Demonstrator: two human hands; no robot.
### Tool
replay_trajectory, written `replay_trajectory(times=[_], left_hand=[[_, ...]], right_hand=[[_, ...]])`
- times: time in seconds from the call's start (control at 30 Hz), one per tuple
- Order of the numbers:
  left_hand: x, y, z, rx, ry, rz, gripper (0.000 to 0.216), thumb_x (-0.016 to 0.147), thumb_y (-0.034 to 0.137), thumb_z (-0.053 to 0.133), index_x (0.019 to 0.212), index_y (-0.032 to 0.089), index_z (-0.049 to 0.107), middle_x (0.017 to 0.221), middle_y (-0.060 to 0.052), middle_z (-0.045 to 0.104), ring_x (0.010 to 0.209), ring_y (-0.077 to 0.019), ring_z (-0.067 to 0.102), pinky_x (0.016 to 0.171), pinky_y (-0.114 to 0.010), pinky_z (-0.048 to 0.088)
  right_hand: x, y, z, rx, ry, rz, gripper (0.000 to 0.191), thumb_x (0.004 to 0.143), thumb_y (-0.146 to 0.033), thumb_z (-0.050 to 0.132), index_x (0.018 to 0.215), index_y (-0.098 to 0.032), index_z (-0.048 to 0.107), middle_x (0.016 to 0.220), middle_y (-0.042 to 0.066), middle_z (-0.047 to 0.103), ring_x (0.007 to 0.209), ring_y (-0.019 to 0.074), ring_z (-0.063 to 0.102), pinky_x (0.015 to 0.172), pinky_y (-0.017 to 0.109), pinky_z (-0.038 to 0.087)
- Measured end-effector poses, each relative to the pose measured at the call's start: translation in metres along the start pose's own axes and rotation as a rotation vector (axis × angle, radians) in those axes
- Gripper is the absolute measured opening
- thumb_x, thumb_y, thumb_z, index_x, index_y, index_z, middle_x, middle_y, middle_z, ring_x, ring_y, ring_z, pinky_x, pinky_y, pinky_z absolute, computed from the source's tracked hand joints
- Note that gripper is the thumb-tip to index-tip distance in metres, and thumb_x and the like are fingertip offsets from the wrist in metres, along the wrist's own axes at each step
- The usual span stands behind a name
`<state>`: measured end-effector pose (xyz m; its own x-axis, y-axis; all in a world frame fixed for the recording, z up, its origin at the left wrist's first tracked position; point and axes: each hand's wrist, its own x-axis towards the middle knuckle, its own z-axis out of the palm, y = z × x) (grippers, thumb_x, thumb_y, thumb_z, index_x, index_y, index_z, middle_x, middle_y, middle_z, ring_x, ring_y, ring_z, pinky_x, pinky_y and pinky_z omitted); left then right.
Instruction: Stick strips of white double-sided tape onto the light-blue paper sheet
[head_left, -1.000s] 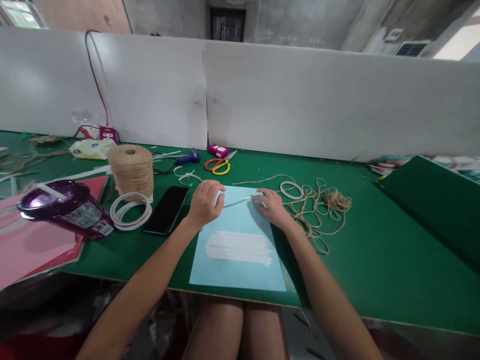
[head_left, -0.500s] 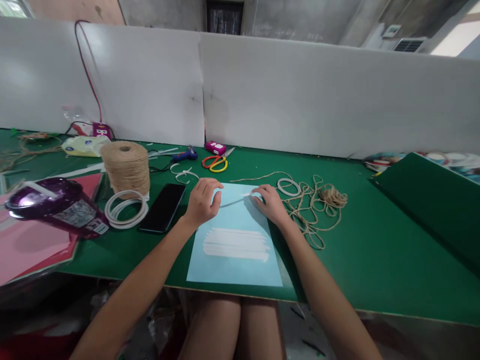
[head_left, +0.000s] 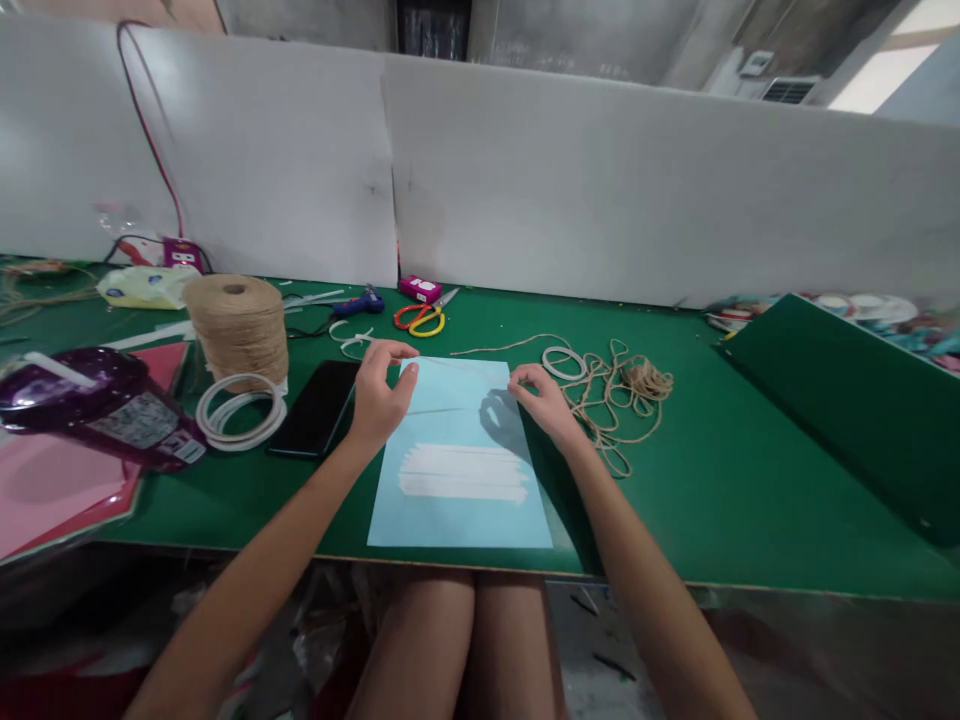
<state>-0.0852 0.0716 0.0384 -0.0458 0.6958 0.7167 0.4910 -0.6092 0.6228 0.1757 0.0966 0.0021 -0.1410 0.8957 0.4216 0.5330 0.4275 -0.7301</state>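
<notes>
A light blue sheet of paper (head_left: pixel 457 525) lies on the table in front of me, with white strips (head_left: pixel 463 473) side by side across its lower half. My left hand (head_left: pixel 384 393) is over the sheet's upper left edge, fingers bent and thumb apart from them. At the upper right edge, my right hand (head_left: pixel 545 402) has its thumb and fingertips pinched together. A faint thin line runs between the hands, and a narrow shadow falls on the paper; what the right fingertips hold is too fine to make out.
Left of the sheet are a black phone (head_left: pixel 313 410), white rings (head_left: pixel 240 440), a twine spool (head_left: pixel 236 330) and a purple cup (head_left: pixel 112 410). Scissors (head_left: pixel 421 319) and a glue gun (head_left: pixel 360 302) lie behind. Loose twine (head_left: pixel 619 400) and a ring (head_left: pixel 564 364) lie to the right.
My right hand has lifted off the paper, its fingertips now pinched and its shadow apart from it. The left hand stays by the upper left edge. The whole view has shifted slightly.
</notes>
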Motion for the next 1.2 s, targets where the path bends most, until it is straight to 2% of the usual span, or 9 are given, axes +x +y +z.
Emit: replay_trajectory(times=[0.07,0.17,0.27,0.53,0.7,0.83,1.07,1.2], left_hand=[[-0.005,0.002,-0.007,0.031,-0.043,-0.095,0.010,0.080,0.027,0.054,0.086,0.020,0.056,0.089,-0.003,0.058,0.089,-0.0175,0.056,0.081,-0.034,0.048],[-0.016,0.002,-0.016,0.092,-0.159,-0.257,0.009,0.078,0.028,0.055,0.080,0.020,0.059,0.086,-0.002,0.060,0.087,-0.0179,0.057,0.083,-0.036,0.046],[-0.029,-0.002,-0.022,0.140,-0.285,-0.327,0.012,0.078,0.030,0.055,0.076,0.020,0.061,0.087,-0.002,0.060,0.088,-0.0189,0.057,0.083,-0.036,0.045],[-0.051,-0.018,-0.021,0.366,-0.438,-0.269,0.011,0.074,0.026,0.055,0.065,0.022,0.060,0.082,-0.003,0.063,0.085,-0.0216,0.056,0.079,-0.036,0.045],[-0.059,-0.023,-0.017,0.491,-0.454,-0.222,0.011,0.073,0.024,0.055,0.062,0.022,0.059,0.085,-0.004,0.065,0.087,-0.0235,0.055,0.075,-0.037,0.043],[-0.062,-0.025,-0.016,0.535,-0.449,-0.172,0.012,0.072,0.024,0.056,0.060,0.022,0.059,0.087,-0.004,0.065,0.085,-0.0229,0.054,0.072,-0.036,0.043],[-0.053,-0.014,-0.018,0.613,-0.627,-0.312,0.020,0.077,0.030,0.049,0.065,0.022,0.062,0.100,-0.004,0.062,0.098,-0.0233,0.053,0.084,-0.038,0.041],[-0.052,-0.011,-0.017,0.633,-0.652,-0.337,0.020,0.077,0.030,0.048,0.065,0.022,0.062,0.103,-0.003,0.061,0.100,-0.0236,0.052,0.086,-0.039,0.040]], right_hand=[[-0.008,-0.007,-0.007,0.010,-0.042,0.082,0.019,0.077,-0.037,0.049,0.074,-0.019,0.056,0.084,0.003,0.056,0.081,0.0162,0.053,0.075,0.030,0.041],[-0.021,-0.019,-0.019,-0.027,-0.185,0.205,0.024,0.076,-0.040,0.050,0.072,-0.018,0.058,0.072,0.001,0.056,0.068,0.0139,0.051,0.064,0.026,0.039],[-0.032,-0.028,-0.027,-0.100,-0.296,0.266,0.025,0.076,-0.040,0.050,0.070,-0.017,0.060,0.068,0.001,0.058,0.063,0.0132,0.050,0.058,0.025,0.037],[-0.039,-0.030,-0.022,-0.313,-0.464,0.311,0.023,0.076,-0.036,0.051,0.061,-0.019,0.058,0.057,0.001,0.056,0.053,0.0133,0.047,0.050,0.025,0.031],[-0.038,-0.028,-0.018,-0.385,-0.518,0.295,0.025,0.077,-0.033,0.051,0.055,-0.020,0.051,0.056,0.001,0.055,0.053,0.0134,0.047,0.051,0.025,0.030],[-0.040,-0.026,-0.016,-0.399,-0.513,0.273,0.023,0.076,-0.031,0.052,0.056,-0.020,0.052,0.058,0.002,0.057,0.054,0.0137,0.048,0.052,0.025,0.030],[-0.038,-0.027,-0.019,-0.449,-0.597,0.287,0.023,0.079,-0.032,0.049,0.060,-0.019,0.051,0.063,0.002,0.057,0.058,0.0134,0.049,0.055,0.025,0.031],[-0.037,-0.029,-0.020,-0.473,-0.610,0.301,0.024,0.081,-0.033,0.047,0.061,-0.019,0.048,0.063,0.002,0.056,0.058,0.0130,0.048,0.054,0.025,0.030]])
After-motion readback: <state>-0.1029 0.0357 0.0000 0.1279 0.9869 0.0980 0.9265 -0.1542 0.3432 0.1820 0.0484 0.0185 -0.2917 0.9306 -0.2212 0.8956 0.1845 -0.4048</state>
